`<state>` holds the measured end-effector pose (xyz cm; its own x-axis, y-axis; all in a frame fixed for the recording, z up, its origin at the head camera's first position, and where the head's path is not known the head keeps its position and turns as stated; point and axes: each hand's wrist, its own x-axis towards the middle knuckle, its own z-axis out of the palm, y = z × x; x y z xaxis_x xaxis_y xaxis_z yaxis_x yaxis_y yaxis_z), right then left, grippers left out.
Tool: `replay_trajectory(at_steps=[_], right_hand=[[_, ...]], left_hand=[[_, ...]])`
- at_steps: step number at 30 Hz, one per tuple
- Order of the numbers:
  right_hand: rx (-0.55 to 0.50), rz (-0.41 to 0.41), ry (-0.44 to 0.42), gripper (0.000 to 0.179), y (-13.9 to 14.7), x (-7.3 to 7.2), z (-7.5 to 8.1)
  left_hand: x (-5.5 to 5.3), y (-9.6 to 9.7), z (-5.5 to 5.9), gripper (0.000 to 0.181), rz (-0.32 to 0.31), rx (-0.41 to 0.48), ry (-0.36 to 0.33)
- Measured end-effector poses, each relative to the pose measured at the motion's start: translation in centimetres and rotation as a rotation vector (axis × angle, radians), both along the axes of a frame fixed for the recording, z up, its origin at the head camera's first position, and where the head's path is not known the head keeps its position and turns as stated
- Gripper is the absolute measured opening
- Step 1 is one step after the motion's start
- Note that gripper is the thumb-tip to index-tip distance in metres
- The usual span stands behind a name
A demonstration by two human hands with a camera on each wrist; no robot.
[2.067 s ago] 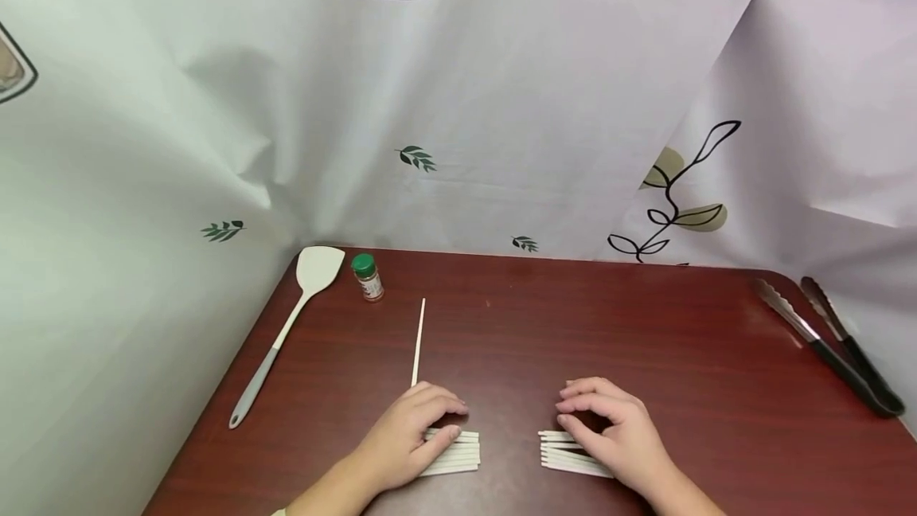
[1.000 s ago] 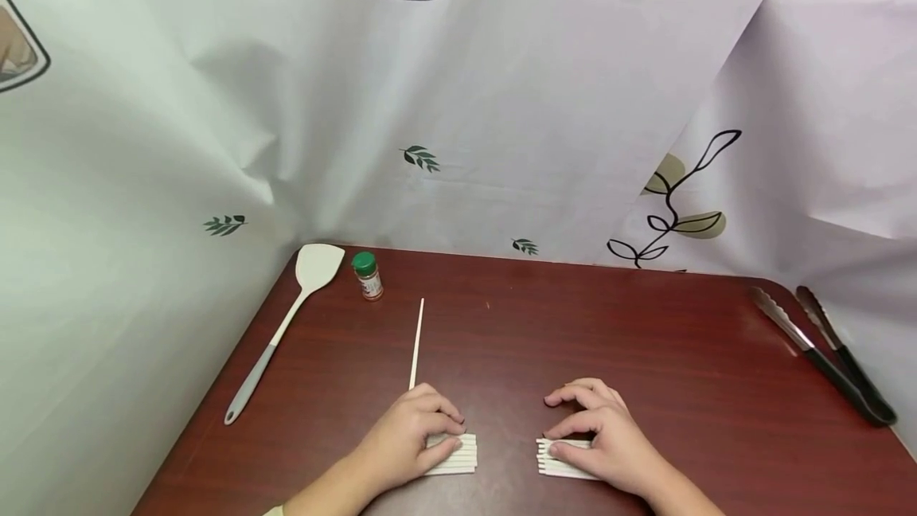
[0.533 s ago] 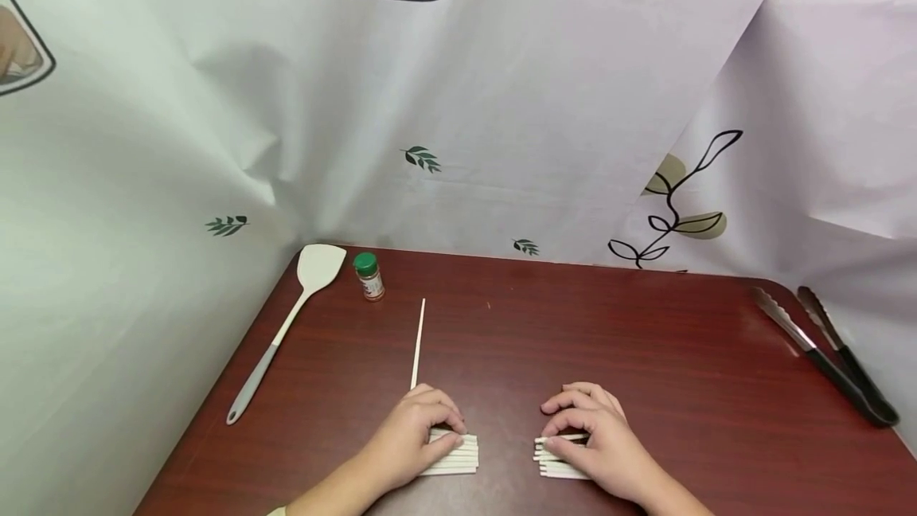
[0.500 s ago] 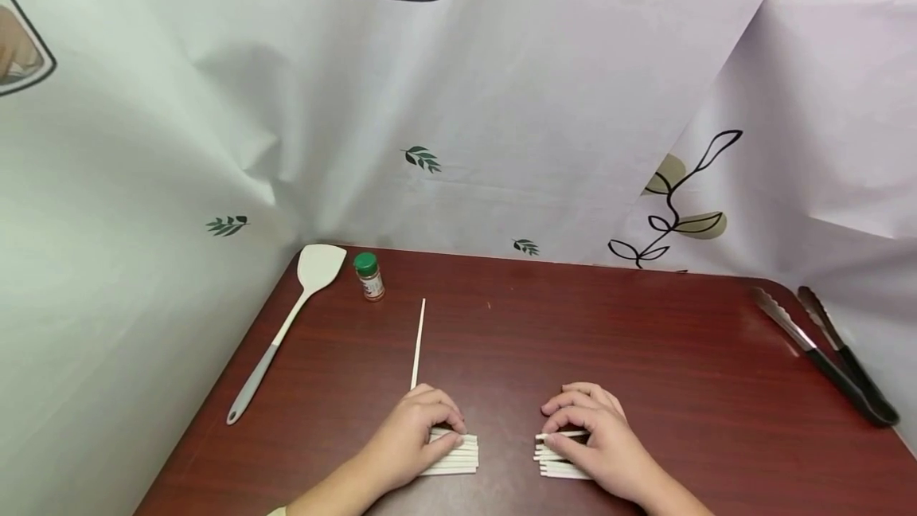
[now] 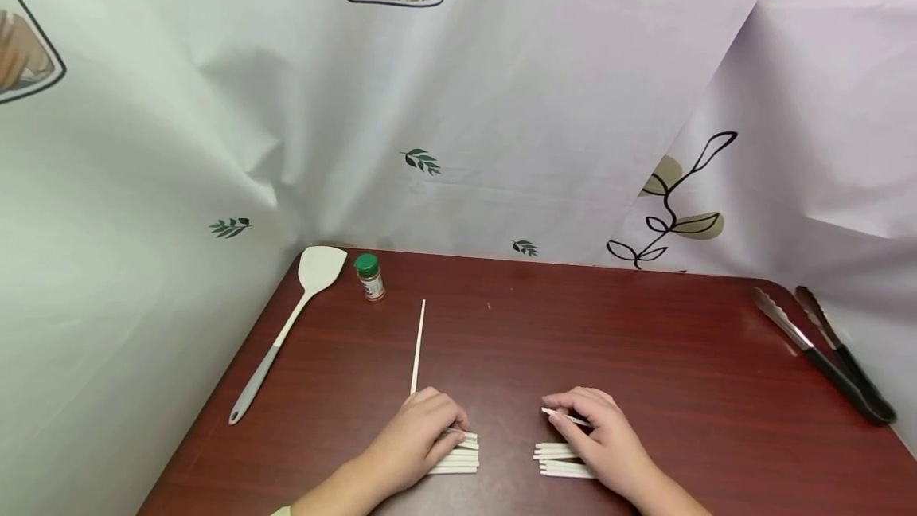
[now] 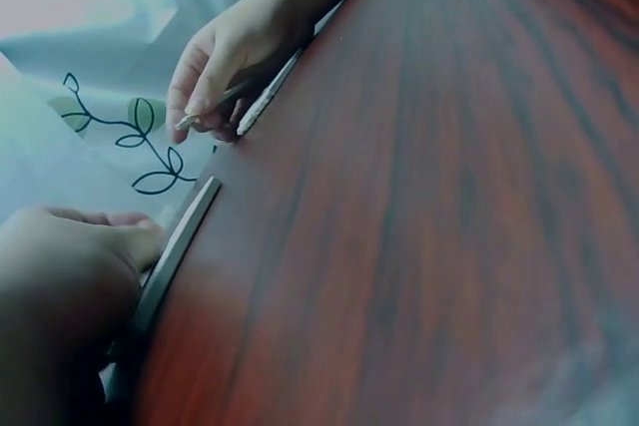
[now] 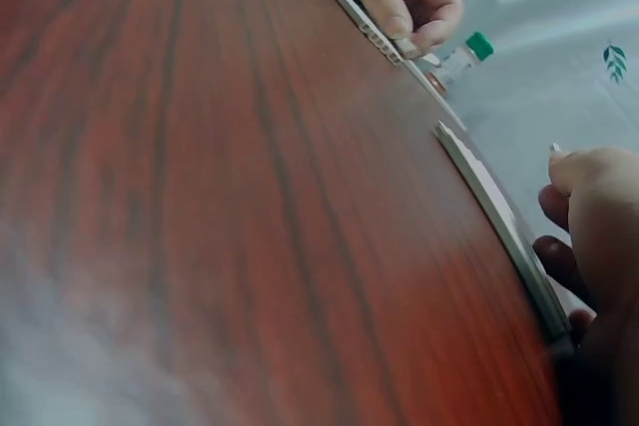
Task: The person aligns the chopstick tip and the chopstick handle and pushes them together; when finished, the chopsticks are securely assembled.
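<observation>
One pale stick [image 5: 577, 421] is sitting pinched between the thumb and forefinger of the right hand [image 5: 605, 438], raised and angled over the right row of sticks [image 5: 555, 452]. The left hand [image 5: 419, 440] appears to be pinching a second stick [image 5: 469, 436] at the far edge of the left row [image 5: 458, 459]. Judging from this, a loosening pinch could be dropping the raised stick and scattering the right row, where a gap is showing; a dragging left fingertip could be splaying its neighbours. The left knuckles could also be nudging a lone stick [image 5: 418, 349] that is ending behind them. Farther out, a green-capped jar [image 5: 370, 281] is standing, and a spatula [image 5: 292, 320] and tongs [image 5: 837, 377] are lying at opposite sides.
</observation>
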<state>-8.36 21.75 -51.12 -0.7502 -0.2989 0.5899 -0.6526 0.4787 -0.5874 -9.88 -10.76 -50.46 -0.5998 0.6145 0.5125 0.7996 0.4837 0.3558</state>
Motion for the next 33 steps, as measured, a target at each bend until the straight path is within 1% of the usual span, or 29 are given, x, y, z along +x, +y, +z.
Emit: replay_trajectory(at_steps=[2,6,7,9,11,13,15,18,22,25,29,33], right_hand=[[-0.006,0.042,0.046,0.038,-0.2,-0.1,0.0],[-0.063,0.109,0.112,0.038,-0.8,-0.2,-0.2],[-0.075,0.126,0.126,0.036,-1.1,-0.1,-0.2],[-0.072,0.153,0.184,0.029,-1.5,-0.1,-0.1],[-0.056,0.182,0.252,0.02,-2.0,0.0,0.2],[-0.045,0.212,0.318,0.015,-2.5,0.1,0.7],[-0.046,0.242,0.37,0.015,-2.9,0.2,1.3],[-0.051,0.297,0.423,0.015,-3.4,0.3,2.1],[-0.002,0.349,0.504,0.016,-3.8,0.3,2.5],[0.039,0.372,0.538,0.017,-4.0,0.3,2.4],[0.053,0.387,0.537,0.017,-4.0,0.3,2.1],[0.058,0.382,0.533,0.017,-3.9,0.3,2.0]], left_hand=[[0.0,0.1,0.0,0.009,-0.027,0.036,0.034],[0.1,0.5,0.2,0.005,-0.101,0.157,0.099],[0.2,0.6,0.3,0.006,-0.121,0.183,0.114],[0.3,0.9,0.3,0.007,-0.163,0.215,0.127],[0.5,1.1,0.3,0.009,-0.189,0.222,0.134],[0.7,1.2,0.2,0.009,-0.202,0.218,0.131],[0.8,1.3,0.2,0.009,-0.21,0.213,0.139],[0.9,1.3,0.1,0.009,-0.238,0.209,0.149],[1.0,1.5,0.1,0.012,-0.293,0.206,0.167],[1.1,1.6,0.1,0.011,-0.309,0.201,0.173],[1.1,1.6,0.1,0.01,-0.317,0.2,0.17],[1.0,1.7,0.1,0.009,-0.35,0.224,0.147]])
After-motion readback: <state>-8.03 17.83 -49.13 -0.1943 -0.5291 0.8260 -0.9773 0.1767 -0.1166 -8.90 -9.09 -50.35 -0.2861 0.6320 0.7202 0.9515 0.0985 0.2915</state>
